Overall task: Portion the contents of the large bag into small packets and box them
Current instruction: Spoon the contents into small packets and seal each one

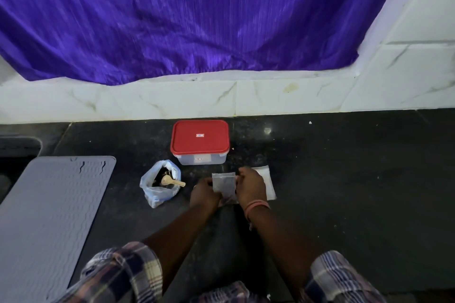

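Note:
A small clear packet with dark contents stands on the black counter, held between both hands. My left hand grips its left edge and my right hand grips its right edge near the top. To the left, the large bluish plastic bag sits open with dark contents and a small wooden spoon lying in its mouth. Behind the packet stands a clear box with a red lid, closed. A stack of empty clear packets lies flat to the right, partly under my right hand.
A grey ribbed mat covers the counter at the left. A white marble-tiled wall strip runs behind the box, with a purple curtain above it. Black counter stretches to the right.

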A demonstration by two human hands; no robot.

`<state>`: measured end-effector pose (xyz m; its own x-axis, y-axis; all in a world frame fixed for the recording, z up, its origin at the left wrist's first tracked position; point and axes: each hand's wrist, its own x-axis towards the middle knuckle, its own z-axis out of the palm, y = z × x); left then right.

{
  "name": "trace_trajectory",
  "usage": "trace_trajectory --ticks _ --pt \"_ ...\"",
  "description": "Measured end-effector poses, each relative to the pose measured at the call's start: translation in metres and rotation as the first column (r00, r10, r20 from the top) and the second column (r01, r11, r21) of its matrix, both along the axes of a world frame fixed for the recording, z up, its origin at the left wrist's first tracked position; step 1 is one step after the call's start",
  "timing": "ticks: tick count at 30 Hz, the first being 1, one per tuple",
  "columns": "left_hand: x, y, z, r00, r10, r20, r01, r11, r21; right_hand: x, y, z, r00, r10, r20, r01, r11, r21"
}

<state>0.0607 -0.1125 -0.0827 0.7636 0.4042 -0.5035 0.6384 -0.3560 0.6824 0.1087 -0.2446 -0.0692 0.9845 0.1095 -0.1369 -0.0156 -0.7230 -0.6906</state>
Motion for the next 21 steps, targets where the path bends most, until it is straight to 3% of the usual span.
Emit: trace_trajectory --ticks 2,6,9,13,21 --pt "-0.004 -0.007 0.006 0.999 -0.025 0.047 0.019 0.99 0.142 -0.006 0.001 -0.003 0.979 0.174 0.106 -0.165 0.983 -0.085" --pt "-0.009 -0.016 0.0 0.97 -0.242 0.002 0.214 0.863 0.457 -0.017 0.013 -0.021 0.863 0.498 0.087 -0.452 0.836 -0.31" --pt "-0.004 -0.013 -0.008 0.931 -0.351 -0.106 0.357 0.805 0.474 -0.015 0.014 -0.034 0.823 0.568 0.008 -0.509 0.743 -0.435" --pt "0.002 -0.008 -0.011 0.855 -0.436 -0.281 0.518 0.697 0.496 -0.012 0.011 -0.038 0.81 0.582 -0.071 -0.55 0.714 -0.433" --pt "0.012 -0.012 -0.006 0.809 -0.442 -0.387 0.586 0.653 0.48 -0.008 0.015 -0.05 0.773 0.628 -0.091 -0.576 0.634 -0.516"
